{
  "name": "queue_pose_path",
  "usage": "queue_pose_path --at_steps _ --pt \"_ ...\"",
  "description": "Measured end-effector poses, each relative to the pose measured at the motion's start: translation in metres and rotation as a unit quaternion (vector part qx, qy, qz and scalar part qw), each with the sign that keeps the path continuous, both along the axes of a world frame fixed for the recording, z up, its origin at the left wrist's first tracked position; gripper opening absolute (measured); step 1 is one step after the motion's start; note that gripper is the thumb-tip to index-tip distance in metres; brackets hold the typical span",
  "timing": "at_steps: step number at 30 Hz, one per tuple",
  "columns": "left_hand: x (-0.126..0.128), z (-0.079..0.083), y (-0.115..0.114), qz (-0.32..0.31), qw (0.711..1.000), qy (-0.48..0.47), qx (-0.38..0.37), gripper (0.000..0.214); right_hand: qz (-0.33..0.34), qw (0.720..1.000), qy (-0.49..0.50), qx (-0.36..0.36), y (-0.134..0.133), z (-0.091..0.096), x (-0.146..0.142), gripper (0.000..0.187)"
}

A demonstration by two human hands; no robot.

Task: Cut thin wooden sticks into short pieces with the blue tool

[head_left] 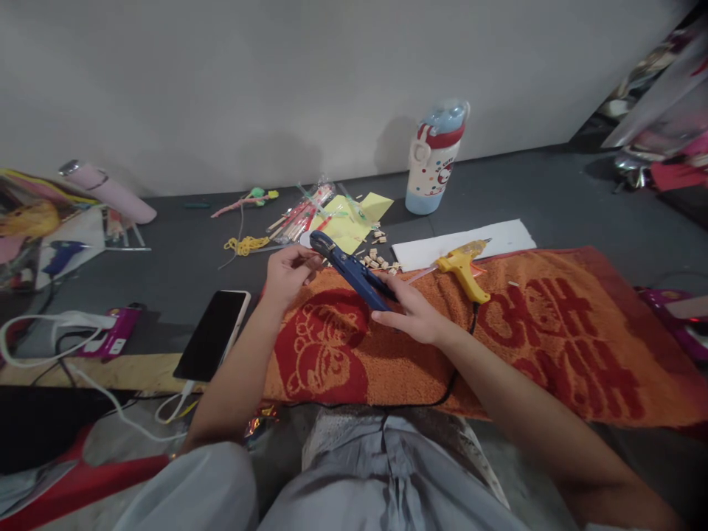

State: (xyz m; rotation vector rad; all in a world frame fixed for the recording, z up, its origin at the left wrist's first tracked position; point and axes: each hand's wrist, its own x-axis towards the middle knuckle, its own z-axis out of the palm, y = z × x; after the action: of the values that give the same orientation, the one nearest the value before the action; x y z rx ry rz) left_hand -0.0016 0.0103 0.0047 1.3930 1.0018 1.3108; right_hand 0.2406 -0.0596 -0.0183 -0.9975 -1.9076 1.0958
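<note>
My right hand (412, 306) is wrapped round the long handles of dark blue hand shears (354, 274), held slantwise over the edge of the towel. Their rounded dark head points up and to the left, toward my left hand (290, 273). The fingers of my left hand are pinched together beside that head; whatever is between them is too small to make out. Just behind the shears lie several short, pale wooden pieces (373, 259). Below both hands spreads an orange and red towel (420, 369).
A yellow glue gun (463, 269) rests on the towel and a white board (514, 234). Behind are yellow paper (346, 234), wrapped sticks (302, 220), yellow cord (246, 245) and an upright bottle (434, 162). A phone (213, 335), power strip (119, 332) and pink flask (113, 193) are left.
</note>
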Motion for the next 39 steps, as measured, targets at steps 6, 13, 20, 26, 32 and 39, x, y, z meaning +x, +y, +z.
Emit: queue_pose_path --at_steps 6,13,20,26,32,39 --pt "-0.003 0.000 0.001 -0.012 1.000 0.004 0.001 0.026 0.011 1.000 0.012 0.002 0.000 -0.001 0.000 0.061" --pt "-0.001 0.003 -0.002 0.019 0.999 0.046 0.019 0.025 0.014 1.000 0.009 -0.013 0.001 -0.002 -0.001 0.059" --pt "0.005 0.002 -0.004 0.087 0.988 0.115 0.056 0.023 -0.001 1.000 -0.002 -0.018 -0.001 -0.006 -0.003 0.058" --pt "0.013 0.006 -0.013 0.175 0.934 0.254 0.181 0.018 -0.045 0.998 0.022 -0.027 0.001 -0.009 -0.007 0.055" --pt "0.032 0.006 -0.035 0.057 0.925 0.330 0.177 0.027 -0.070 0.992 0.090 -0.060 0.002 -0.013 -0.012 0.052" --pt "0.057 -0.017 -0.047 -0.129 0.979 0.159 -0.002 0.048 -0.011 0.989 0.134 -0.054 -0.003 -0.012 -0.019 0.057"
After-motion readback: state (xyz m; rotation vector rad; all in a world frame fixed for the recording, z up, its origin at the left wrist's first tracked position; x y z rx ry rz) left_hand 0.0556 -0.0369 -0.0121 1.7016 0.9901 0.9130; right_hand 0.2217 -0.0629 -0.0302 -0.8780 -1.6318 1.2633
